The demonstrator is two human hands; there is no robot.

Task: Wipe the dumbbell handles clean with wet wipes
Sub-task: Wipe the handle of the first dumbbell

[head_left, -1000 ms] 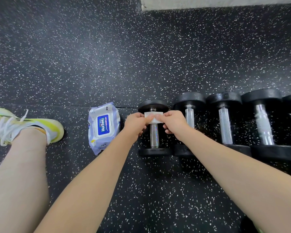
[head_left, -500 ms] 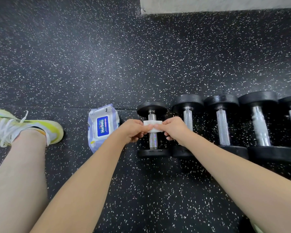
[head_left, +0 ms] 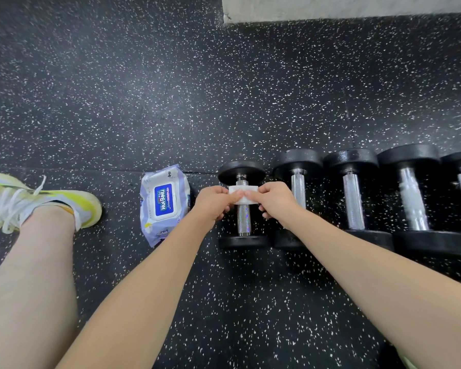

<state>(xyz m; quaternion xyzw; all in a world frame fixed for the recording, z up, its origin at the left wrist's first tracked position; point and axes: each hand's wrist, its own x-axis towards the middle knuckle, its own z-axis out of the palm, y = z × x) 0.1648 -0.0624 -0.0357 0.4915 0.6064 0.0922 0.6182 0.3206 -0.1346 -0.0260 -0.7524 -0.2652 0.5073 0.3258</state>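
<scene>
Dumbbell handle [head_left: 244, 219] at centre frame was wrapped near its upper end by a folded wet wipe [head_left: 243, 194], pinched between left hand [head_left: 213, 202] and right hand [head_left: 273, 199]. A HuiBaiLi wipes pack [head_left: 164, 203] was seen just left; four more dumbbells [head_left: 353, 198] were lined rightward.

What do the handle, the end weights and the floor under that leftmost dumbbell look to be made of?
Handle: bright metal, probably chromed steel, with a knurled texture that glints. End weights: matte black, likely rubber-coated or painted iron; the look leaves it open. Floor: black rubber matting with white flecks and a visible seam.
</scene>
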